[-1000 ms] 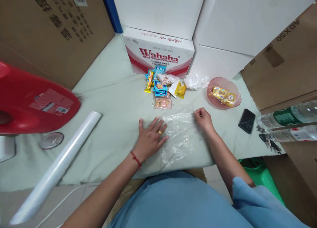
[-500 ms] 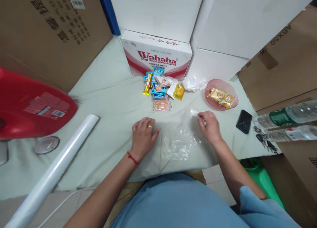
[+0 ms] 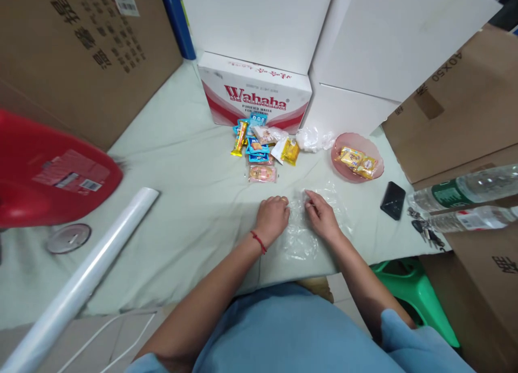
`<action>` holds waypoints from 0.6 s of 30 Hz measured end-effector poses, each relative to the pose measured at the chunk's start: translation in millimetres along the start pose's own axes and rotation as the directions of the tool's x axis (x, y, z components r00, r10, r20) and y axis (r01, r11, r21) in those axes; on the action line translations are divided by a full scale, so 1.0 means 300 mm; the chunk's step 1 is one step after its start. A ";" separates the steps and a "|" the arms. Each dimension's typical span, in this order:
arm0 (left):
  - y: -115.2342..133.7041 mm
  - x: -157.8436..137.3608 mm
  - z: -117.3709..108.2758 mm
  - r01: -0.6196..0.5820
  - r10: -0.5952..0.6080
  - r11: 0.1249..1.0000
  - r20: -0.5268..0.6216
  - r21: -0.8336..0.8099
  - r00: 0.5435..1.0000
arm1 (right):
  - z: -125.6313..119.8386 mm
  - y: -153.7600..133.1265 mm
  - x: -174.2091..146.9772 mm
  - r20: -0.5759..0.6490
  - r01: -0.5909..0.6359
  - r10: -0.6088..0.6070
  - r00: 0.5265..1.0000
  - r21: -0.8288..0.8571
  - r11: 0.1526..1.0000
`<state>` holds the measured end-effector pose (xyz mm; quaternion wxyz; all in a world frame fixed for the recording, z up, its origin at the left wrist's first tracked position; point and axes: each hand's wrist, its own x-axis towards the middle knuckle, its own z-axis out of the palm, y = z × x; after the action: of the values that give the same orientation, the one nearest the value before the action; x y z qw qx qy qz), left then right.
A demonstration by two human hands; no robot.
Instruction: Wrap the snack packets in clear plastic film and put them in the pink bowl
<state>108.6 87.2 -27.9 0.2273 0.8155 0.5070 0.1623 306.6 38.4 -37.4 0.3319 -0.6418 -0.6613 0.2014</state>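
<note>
A crinkled clear plastic bag (image 3: 301,246) lies flat near the table's front edge, under and between both hands. My left hand (image 3: 273,217), with a red cord at the wrist, is closed at the bag's left edge; its fingertips are partly hidden. My right hand (image 3: 322,215) rests over the bag's upper part, fingers bent toward the thumb in a pinch on the thin film. Beyond the hands lies a pile of wrapped snacks: blue packets (image 3: 258,145), a yellow stick pack (image 3: 240,138), a yellow packet (image 3: 290,151) and a pink one (image 3: 263,173).
A pink bowl (image 3: 378,170) holds yellow packets (image 3: 352,157). Right of it are a black phone (image 3: 393,200), keys (image 3: 427,234) and bottles (image 3: 473,192). A Wahaha box (image 3: 259,95) stands behind. At left lie a white roll (image 3: 89,276), a lid (image 3: 69,238) and a red container (image 3: 56,173).
My left hand has moved right from the bare cloth to the bag's edge. My right hand has shifted slightly left and down over the bag. The view has shifted a little.
</note>
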 end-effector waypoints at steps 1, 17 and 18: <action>-0.001 0.001 0.001 0.018 -0.018 1.000 -0.005 -0.001 1.000 | -0.003 0.011 -0.003 -0.020 -0.024 0.024 1.000 0.014 1.000; -0.267 -0.156 -0.100 0.292 -0.190 0.954 -0.614 0.069 0.766 | 0.163 -0.131 0.104 0.237 0.230 -0.171 0.956 -0.252 0.940; -0.276 -0.166 -0.098 0.209 -0.080 0.968 -0.618 0.138 0.782 | 0.177 -0.144 0.105 0.258 0.235 -0.164 0.952 -0.270 0.934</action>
<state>10.0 80.0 -49.0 -0.0183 0.6972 0.6277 0.3457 240.1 73.8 -38.7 0.1710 -0.5857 -0.7802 0.1379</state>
